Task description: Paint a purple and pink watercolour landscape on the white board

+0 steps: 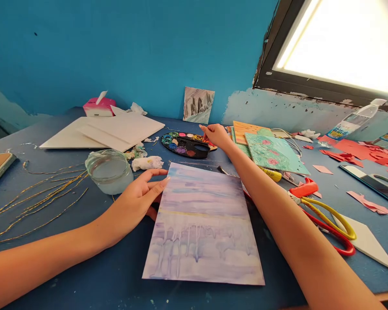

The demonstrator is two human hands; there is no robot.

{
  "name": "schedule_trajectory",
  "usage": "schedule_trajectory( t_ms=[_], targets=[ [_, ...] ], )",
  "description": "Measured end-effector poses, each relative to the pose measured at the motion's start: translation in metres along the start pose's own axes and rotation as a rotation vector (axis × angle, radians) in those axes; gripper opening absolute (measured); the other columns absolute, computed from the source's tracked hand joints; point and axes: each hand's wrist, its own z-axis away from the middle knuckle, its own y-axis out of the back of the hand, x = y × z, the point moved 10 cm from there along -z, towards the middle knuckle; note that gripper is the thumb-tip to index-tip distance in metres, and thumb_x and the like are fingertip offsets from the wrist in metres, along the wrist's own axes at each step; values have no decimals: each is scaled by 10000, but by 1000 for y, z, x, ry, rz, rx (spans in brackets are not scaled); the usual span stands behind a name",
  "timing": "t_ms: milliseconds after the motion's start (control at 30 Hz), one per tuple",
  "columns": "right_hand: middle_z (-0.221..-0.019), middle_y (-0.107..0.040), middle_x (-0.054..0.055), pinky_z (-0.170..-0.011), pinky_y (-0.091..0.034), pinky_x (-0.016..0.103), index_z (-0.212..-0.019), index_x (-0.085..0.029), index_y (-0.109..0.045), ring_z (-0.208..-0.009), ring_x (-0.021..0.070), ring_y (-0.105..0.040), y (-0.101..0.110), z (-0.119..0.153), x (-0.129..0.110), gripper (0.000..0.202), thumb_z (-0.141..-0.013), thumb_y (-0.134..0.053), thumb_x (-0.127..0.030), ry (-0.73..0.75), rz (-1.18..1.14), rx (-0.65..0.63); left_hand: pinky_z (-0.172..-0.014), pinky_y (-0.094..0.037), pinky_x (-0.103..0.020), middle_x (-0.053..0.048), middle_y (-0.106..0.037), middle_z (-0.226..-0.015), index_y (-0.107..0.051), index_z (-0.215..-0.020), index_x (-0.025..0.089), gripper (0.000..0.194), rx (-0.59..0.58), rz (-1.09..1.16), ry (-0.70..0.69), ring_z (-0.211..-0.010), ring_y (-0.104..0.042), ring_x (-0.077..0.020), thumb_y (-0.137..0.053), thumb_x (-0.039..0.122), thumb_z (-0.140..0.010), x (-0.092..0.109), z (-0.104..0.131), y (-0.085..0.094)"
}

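A painted sheet (pixel 203 232) in pale purple, blue and white, with a thin yellow line, lies in front of me. My left hand (pixel 137 202) grips its upper left edge, thumb on top and fingers partly beneath. Farther back, my right hand (pixel 216 135) is closed, fingertips pinched over the right end of the black palette (pixel 171 148); whatever it holds is too small to make out. Colourful paint wells fill the palette. Left of the sheet stands a glass bowl (pixel 111 174) of cloudy water, beside a crumpled tissue (pixel 147 163).
White boards (pixel 139 125) and a pink tissue box (pixel 99 106) are at the back left. Golden cords (pixel 48 196) lie left. A small painting (pixel 198 105) leans on the wall. Right are painted boards (pixel 274 153), scissors (pixel 345 232), red paper scraps (pixel 371 150), a phone (pixel 371 183) and a bottle (pixel 357 120).
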Motion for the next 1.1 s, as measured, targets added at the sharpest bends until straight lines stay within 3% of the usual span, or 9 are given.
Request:
schedule_trajectory(
  t_ms=[200,467,600,733,1100],
  targets=[
    [-557,-630,24,-649,-400,255,-492,-167,-549,-556,113,-556,-1,-3,9,588,-1037,-461,-369,-36,-90,2,-501,-566,-201,-20,-745,-899,-412,-1360,259,572,17,32,-6,-712,-684,-173,-630,587,-946,2,1,1],
    [-559,-624,20,-672,-392,254,-480,-164,-540,-553,104,-530,1,1,2,592,-1038,-472,-353,-13,-47,38,-482,-546,-179,9,-719,-835,-405,-1364,265,564,59,40,17,-704,-670,-167,-648,548,-941,-1,0,4],
    [-561,-627,20,-687,-401,249,-483,-164,-536,-560,104,-541,-3,1,0,590,-1036,-477,-360,19,-47,-9,-470,-542,-178,16,-713,-809,-420,-1333,265,539,63,24,13,-683,-657,-165,-646,555,-938,1,0,4],
    [-579,-643,25,-710,-412,243,-477,-168,-506,-585,106,-555,1,1,-1,584,-1035,-482,-340,46,-41,40,-461,-539,-184,9,-720,-801,-399,-1394,259,624,63,30,19,-659,-648,-164,-666,563,-919,1,0,3],
    [-552,-622,21,-687,-418,234,-495,-169,-566,-600,120,-580,-1,-2,9,589,-1044,-446,-345,36,-71,13,-442,-538,-204,-25,-750,-844,-406,-1452,246,762,59,26,12,-679,-689,-198,-704,613,-854,1,-1,3]
  ],
)
